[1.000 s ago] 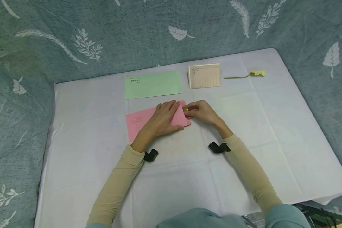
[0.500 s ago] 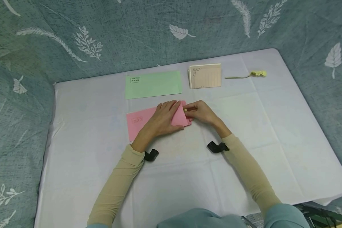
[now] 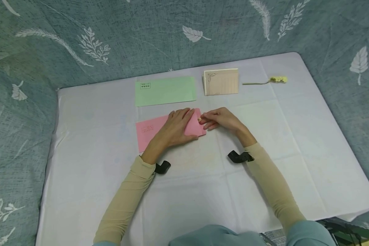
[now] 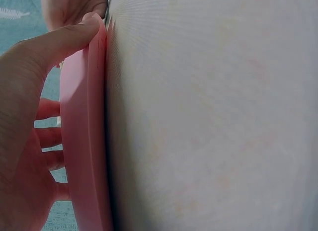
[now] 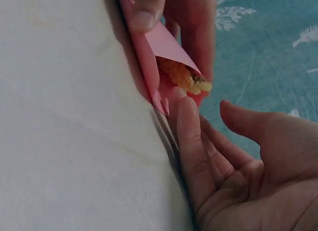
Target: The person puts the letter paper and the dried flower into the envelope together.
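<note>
A pink envelope (image 3: pixel 152 128) lies on the table, its mouth facing right and bulging. My left hand (image 3: pixel 175 131) grips it near that end, thumb on the near edge and fingers across to the far edge. Inside the mouth sits a yellow flower (image 5: pixel 181 77), its ruffled head partly showing; the rest is hidden in the envelope. My right hand (image 3: pixel 222 119) is at the mouth. In the right wrist view its extended fingertips (image 5: pixel 188 112) touch the lower lip just below the flower head, while the thumb stands apart, with nothing pinched.
Behind the pink envelope lies a green envelope (image 3: pixel 166 91). To its right are a stack of tan note paper (image 3: pixel 221 82) and another yellow flower (image 3: pixel 276 79) with a long stem. A white cloth (image 3: pixel 184 205) covers the table; a patterned curtain (image 3: pixel 147 37) hangs behind.
My right hand has drawn slightly right from the envelope's mouth, and its thumb has come away from the flower. The left hand and envelope have stayed in place.
</note>
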Available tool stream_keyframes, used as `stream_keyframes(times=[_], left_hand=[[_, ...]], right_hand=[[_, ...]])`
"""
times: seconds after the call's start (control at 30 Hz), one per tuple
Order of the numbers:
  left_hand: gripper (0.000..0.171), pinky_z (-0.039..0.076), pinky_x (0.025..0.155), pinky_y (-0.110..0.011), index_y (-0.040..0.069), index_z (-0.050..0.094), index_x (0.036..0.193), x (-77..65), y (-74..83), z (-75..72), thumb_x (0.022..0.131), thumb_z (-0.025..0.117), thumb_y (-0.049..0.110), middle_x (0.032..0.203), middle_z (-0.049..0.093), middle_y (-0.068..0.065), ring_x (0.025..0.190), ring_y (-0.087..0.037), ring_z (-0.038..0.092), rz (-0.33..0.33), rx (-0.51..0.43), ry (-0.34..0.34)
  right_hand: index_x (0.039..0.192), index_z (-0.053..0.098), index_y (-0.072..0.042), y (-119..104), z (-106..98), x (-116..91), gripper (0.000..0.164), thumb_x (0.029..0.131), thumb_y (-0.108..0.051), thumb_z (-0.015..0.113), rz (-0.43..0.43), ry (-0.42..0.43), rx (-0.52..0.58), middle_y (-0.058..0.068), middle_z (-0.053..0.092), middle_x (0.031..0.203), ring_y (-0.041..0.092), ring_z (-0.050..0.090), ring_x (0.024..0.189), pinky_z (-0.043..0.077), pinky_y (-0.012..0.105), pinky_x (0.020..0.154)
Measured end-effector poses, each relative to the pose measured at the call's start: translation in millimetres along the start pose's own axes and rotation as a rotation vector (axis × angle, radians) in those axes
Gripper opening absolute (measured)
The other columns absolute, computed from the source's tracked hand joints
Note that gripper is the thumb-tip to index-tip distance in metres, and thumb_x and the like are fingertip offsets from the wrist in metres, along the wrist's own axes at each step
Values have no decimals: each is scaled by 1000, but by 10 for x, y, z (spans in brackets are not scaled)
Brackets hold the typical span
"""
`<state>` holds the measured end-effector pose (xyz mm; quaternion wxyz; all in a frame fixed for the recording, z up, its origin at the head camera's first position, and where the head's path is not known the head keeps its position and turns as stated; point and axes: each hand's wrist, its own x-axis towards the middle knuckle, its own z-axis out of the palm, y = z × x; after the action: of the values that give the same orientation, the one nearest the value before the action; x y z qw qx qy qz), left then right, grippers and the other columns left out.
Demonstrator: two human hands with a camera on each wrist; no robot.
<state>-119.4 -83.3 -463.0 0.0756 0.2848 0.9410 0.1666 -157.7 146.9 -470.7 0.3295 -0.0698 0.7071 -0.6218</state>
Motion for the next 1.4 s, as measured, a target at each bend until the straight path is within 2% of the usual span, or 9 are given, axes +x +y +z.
stream_keyframes(times=[0.23,0.57,0.83,1.0,1.2,1.4], left_hand=[[99,23,113,-54,4,28,154,-1,-3,-12,82,71,57,152,35,-17,138,-34,34,8,9,1],[97,23,114,-54,5,28,154,-5,-11,-30,83,70,56,152,34,-17,138,-34,34,9,9,-4],[96,25,112,-54,4,29,153,-8,-14,-40,82,71,55,151,36,-17,136,-35,36,20,7,7],[97,25,112,-54,5,28,154,0,-17,-47,82,71,55,150,37,-18,136,-35,37,27,0,13],[97,24,112,-54,7,28,154,1,-19,-59,82,71,55,150,37,-17,137,-32,35,32,-5,17],[96,23,113,-53,5,29,154,1,-27,-66,83,71,54,151,36,-17,139,-30,34,40,-10,12]], right_hand=[[124,60,13,-9,77,43,38,102,-17,55,14,-4,17,15,72,101,15,72,80,58,31,75],[127,59,10,-41,110,55,32,99,-5,56,16,22,-14,23,69,111,12,71,78,57,27,75],[127,59,11,-73,160,95,33,97,-2,58,-6,25,-19,26,66,116,14,71,81,58,30,77],[128,59,8,-71,195,138,35,96,-5,60,0,38,-71,22,68,113,13,71,84,58,30,77],[129,59,5,-71,211,202,38,94,-7,64,-17,49,-120,17,72,105,11,70,79,58,28,73],[127,59,7,-84,196,242,36,94,-7,63,0,26,-141,18,72,103,11,70,73,58,26,70]])
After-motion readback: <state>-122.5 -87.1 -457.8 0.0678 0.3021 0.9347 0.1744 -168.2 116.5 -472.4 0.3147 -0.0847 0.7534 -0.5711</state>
